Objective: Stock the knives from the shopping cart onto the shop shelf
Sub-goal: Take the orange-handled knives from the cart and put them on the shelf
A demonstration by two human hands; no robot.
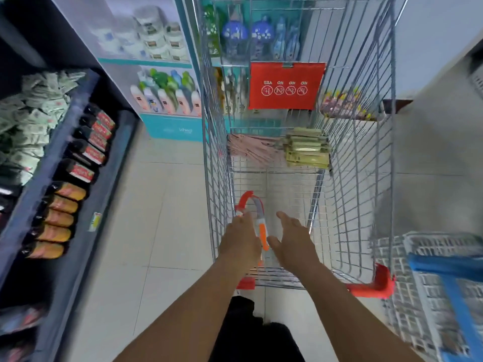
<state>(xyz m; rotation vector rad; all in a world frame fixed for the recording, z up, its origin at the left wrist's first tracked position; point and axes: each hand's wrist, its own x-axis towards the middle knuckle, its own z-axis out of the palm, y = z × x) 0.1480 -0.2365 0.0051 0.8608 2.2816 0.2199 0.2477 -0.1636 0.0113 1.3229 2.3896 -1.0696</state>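
Head view, looking down into a wire shopping cart (350,163) that stands in a shop aisle. Both arms reach over the near rim. The left hand (241,237) holds an orange-handled knife (262,232) low in the cart; its fingers lie against the handle and appear curled on it, though blur hides the exact grip. A grey blade or sheath runs forward from the handle, and a red curved piece (244,201), perhaps a second knife or part of the packaging, shows just past the fingertips. The right hand (292,237) is beside the knife, fingers straight and spread, holding nothing.

The step in hand appears to be lifting the knife out of the cart. It is best done by the handle, blade kept pointing away from the body and clear of the wire mesh, with the free hand steadying the far end. The shop shelf (78,163) to the left carries rows of dark packets. At the cart's far end lie pink packets (251,150) and a stack of yellow-green packets (307,150).
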